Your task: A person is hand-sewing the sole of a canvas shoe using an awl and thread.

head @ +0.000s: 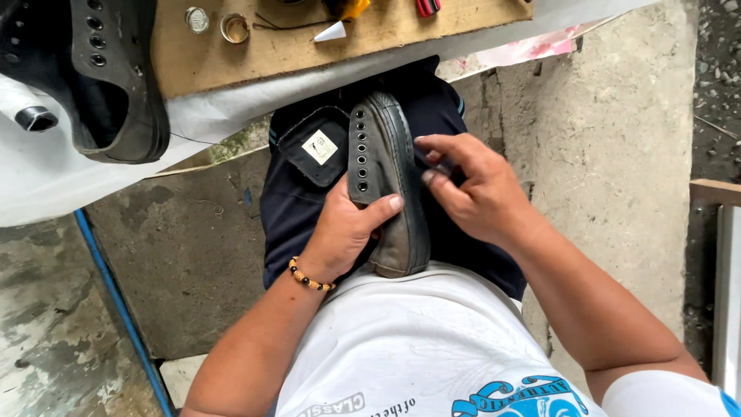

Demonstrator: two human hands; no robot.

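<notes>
Shoe (386, 185) first, closest to me: a worn grey canvas sneaker lying on my lap, toe toward my shirt, eyelets up. My left hand (345, 232) wraps its side, thumb across the upper; my right hand (471, 188) pinches narrowly at the sole edge. I judge the shoe could roll off my thighs if the left grip slackens while the right pulls. Its tongue (318, 147) folds out left, carrying a small pale square label. Beyond, a brown board worktop (231, 58) holds two round tins (217, 24), and a second dark shoe (116, 77) sits at left.
</notes>
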